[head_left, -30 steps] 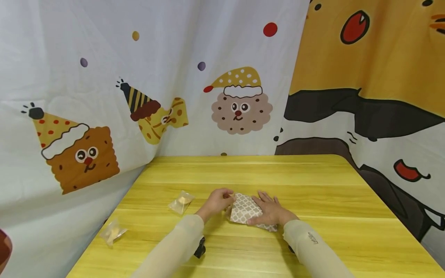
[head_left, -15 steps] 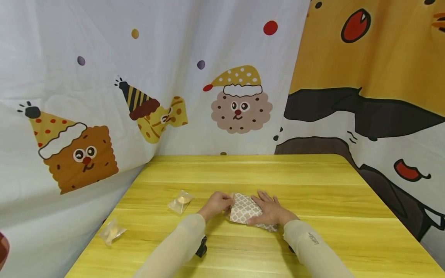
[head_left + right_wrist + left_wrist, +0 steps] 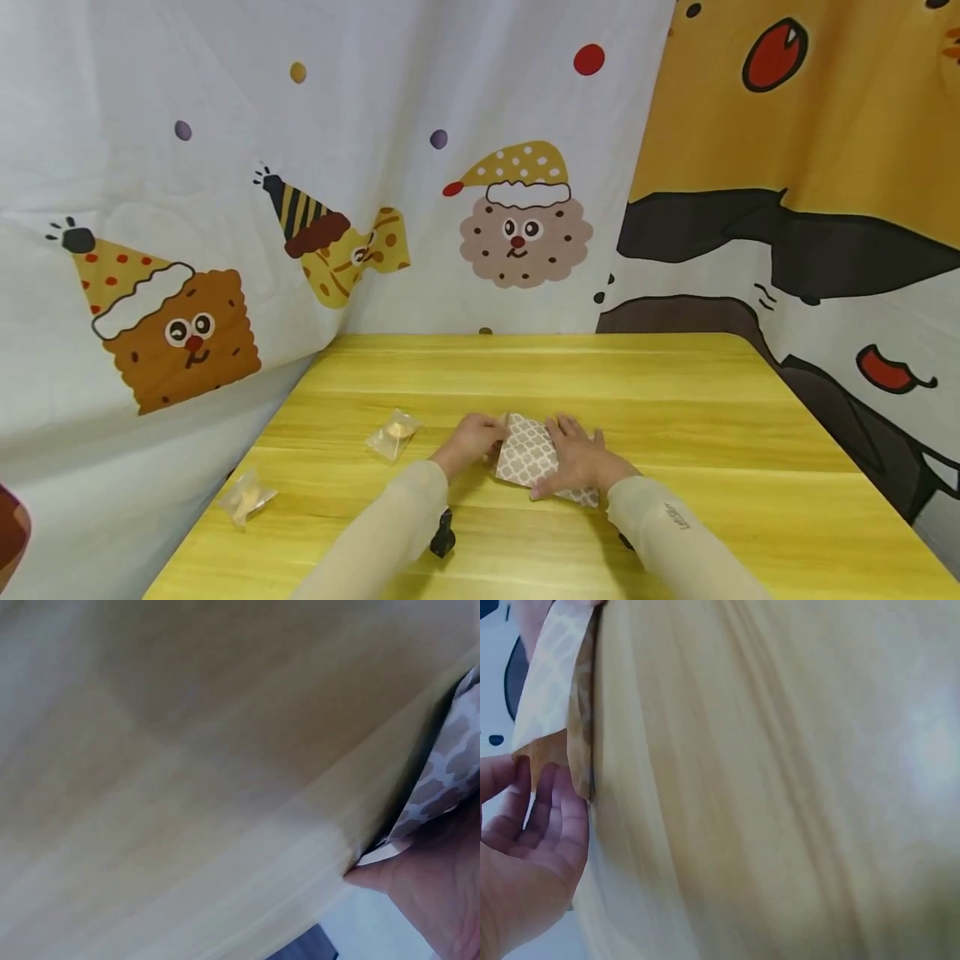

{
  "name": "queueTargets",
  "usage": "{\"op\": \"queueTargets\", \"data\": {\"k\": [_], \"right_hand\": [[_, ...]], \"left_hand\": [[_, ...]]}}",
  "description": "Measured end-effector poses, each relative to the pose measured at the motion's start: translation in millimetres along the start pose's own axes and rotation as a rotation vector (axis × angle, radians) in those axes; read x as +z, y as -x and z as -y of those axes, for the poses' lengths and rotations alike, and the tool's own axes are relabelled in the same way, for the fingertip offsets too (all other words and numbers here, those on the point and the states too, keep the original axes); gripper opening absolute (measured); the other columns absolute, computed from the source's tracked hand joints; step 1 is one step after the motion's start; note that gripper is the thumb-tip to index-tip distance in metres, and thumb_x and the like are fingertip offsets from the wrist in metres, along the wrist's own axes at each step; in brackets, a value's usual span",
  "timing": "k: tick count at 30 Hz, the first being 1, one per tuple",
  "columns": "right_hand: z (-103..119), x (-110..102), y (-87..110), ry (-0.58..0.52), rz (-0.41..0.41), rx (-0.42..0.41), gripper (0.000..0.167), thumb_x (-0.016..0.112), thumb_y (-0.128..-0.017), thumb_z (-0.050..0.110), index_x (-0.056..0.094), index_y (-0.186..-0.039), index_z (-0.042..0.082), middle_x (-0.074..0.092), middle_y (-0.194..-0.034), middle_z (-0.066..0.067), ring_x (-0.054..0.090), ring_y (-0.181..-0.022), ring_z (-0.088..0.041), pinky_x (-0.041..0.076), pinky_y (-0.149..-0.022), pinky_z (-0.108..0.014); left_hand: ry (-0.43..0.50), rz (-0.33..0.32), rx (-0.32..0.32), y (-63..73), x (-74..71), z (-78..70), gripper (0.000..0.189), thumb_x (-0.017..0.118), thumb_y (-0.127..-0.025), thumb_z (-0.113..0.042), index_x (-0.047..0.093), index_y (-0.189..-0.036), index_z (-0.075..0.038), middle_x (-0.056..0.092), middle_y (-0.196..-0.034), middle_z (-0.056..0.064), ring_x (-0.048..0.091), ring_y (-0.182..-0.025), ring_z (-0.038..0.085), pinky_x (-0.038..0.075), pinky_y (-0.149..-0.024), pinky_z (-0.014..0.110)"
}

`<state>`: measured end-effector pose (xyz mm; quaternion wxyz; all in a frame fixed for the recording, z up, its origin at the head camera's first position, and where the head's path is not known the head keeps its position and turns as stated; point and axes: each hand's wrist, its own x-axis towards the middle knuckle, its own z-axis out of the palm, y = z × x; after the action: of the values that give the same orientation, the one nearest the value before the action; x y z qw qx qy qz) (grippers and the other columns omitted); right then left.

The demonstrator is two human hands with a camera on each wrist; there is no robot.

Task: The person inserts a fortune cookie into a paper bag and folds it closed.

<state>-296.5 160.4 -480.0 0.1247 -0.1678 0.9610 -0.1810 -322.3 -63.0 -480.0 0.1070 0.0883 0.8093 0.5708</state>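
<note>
A paper bag with a white-and-tan lattice print lies on the yellow wooden table. At its left end, my left hand pinches the edge of the bag's mouth. In the left wrist view, the thumb and curled fingers of that hand meet at the brown inner side of the mouth, which gapes a little. My right hand rests across the right part of the bag with its fingers spread. Its thumb reaches the bag's near edge, as the right wrist view shows. The palm hides part of the bag.
Two small clear packets with pale yellow contents lie to the left, one packet nearer the bag and the other packet by the table's left edge. A black device sits under the left wrist. A printed cloth hangs behind the table.
My left hand has shifted slightly at the bag's mouth. The right hand has moved a little, its thumb now lower at the bag's near edge. The packets have stayed put.
</note>
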Motion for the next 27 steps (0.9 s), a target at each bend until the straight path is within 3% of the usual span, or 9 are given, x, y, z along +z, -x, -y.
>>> {"op": "queueTargets", "data": {"k": [3,7,10,13,17,21,27], "right_hand": [[0.6,-3.0,1.9,-0.027,-0.010,0.007,0.122,0.080,-0.065,0.070,0.028,-0.156,0.008,0.014,-0.162,-0.022,0.011,-0.149,-0.039,0.002,-0.111,-0.071],[-3.5,-5.9,2.0,-0.066,-0.012,0.000,0.111,0.081,-0.069,0.065,0.034,-0.155,0.012,0.014,-0.162,-0.020,0.013,-0.148,-0.039,0.001,-0.113,-0.067],[-6.8,-3.9,1.8,-0.079,-0.017,-0.011,0.110,0.080,-0.069,0.065,0.035,-0.155,0.011,0.014,-0.162,-0.021,0.012,-0.148,-0.039,0.000,-0.114,-0.066],[-9.2,0.2,1.8,-0.084,-0.030,-0.020,0.111,0.080,-0.069,0.065,0.035,-0.154,0.010,0.014,-0.162,-0.022,0.012,-0.148,-0.040,0.000,-0.114,-0.066],[-11.7,4.8,1.2,-0.090,-0.032,-0.017,0.112,0.079,-0.067,0.066,0.036,-0.154,0.011,0.013,-0.162,-0.021,0.011,-0.148,-0.040,-0.001,-0.114,-0.065],[-13.4,6.8,1.5,-0.105,-0.034,-0.022,0.110,0.079,-0.068,0.066,0.036,-0.154,0.012,0.012,-0.163,-0.021,0.010,-0.149,-0.040,-0.002,-0.114,-0.065],[-11.6,1.3,2.1,-0.172,-0.052,-0.040,0.095,0.078,-0.076,0.059,0.042,-0.151,0.014,0.013,-0.162,-0.021,0.010,-0.148,-0.041,-0.005,-0.113,-0.065]], "left_hand": [[0.135,0.009,-0.019,1.3,0.0,0.6,0.016,0.062,-0.095,-0.005,0.070,-0.098,0.009,0.064,-0.083,0.005,0.059,-0.077,0.017,0.054,-0.071,0.034],[0.173,0.034,-0.023,5.4,-1.6,-1.8,0.021,0.057,-0.099,-0.006,0.068,-0.107,0.011,0.069,-0.095,0.010,0.064,-0.086,0.019,0.056,-0.080,0.039],[0.117,0.032,-0.014,7.5,-4.4,-0.9,0.020,0.056,-0.100,-0.004,0.067,-0.109,0.010,0.068,-0.097,0.013,0.065,-0.087,0.023,0.056,-0.077,0.039],[-0.006,-0.031,0.018,5.8,-6.6,2.6,0.013,0.062,-0.095,0.000,0.067,-0.106,0.006,0.066,-0.095,0.012,0.062,-0.084,0.022,0.053,-0.069,0.032],[-0.123,-0.092,0.002,2.3,-7.6,3.9,0.020,0.067,-0.092,-0.003,0.062,-0.111,0.003,0.061,-0.098,0.011,0.058,-0.082,0.019,0.048,-0.062,0.028],[-0.127,-0.084,-0.048,-0.3,-7.5,3.5,0.026,0.066,-0.092,-0.002,0.058,-0.117,0.002,0.065,-0.089,0.012,0.061,-0.076,0.021,0.046,-0.058,0.028],[-0.155,-0.162,-0.080,-6.0,-7.1,4.4,0.029,0.070,-0.081,0.009,0.057,-0.107,0.005,0.063,-0.073,0.010,0.059,-0.063,0.017,0.047,-0.056,0.025]]}}
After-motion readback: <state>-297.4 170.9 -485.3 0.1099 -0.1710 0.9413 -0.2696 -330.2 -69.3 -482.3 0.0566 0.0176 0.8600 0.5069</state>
